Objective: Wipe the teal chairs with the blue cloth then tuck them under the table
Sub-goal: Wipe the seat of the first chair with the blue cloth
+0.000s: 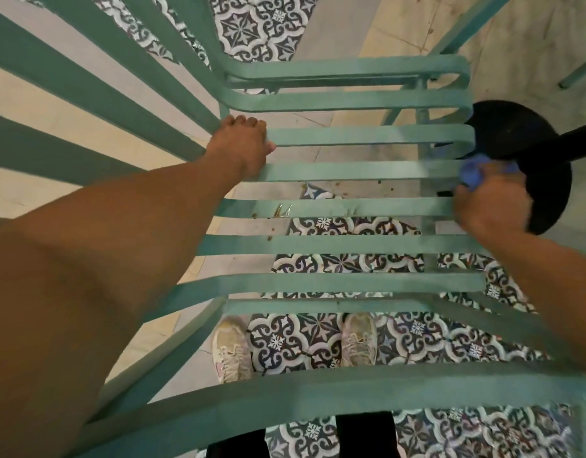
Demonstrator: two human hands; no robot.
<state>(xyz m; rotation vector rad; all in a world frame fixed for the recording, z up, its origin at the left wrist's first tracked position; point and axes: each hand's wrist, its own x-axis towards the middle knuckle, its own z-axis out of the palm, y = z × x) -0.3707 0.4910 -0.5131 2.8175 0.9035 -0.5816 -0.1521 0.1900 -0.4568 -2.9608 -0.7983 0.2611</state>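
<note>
A teal slatted metal chair [351,246] fills the view from above, its seat slats running left to right and its back slats rising at the left. My left hand [240,147] grips a seat slat where seat and back meet. My right hand [493,201] holds the bunched blue cloth [476,171] against the right ends of the middle slats; hand and cloth are blurred. Small brown crumbs and a bit of debris [281,209] lie on the middle slats.
A black round table base [529,133] with its post stands on the floor right of the seat. Legs of another teal chair [579,72] show at the top right. Patterned tiles lie under the chair, and my two pale shoes [232,348] stand below the seat.
</note>
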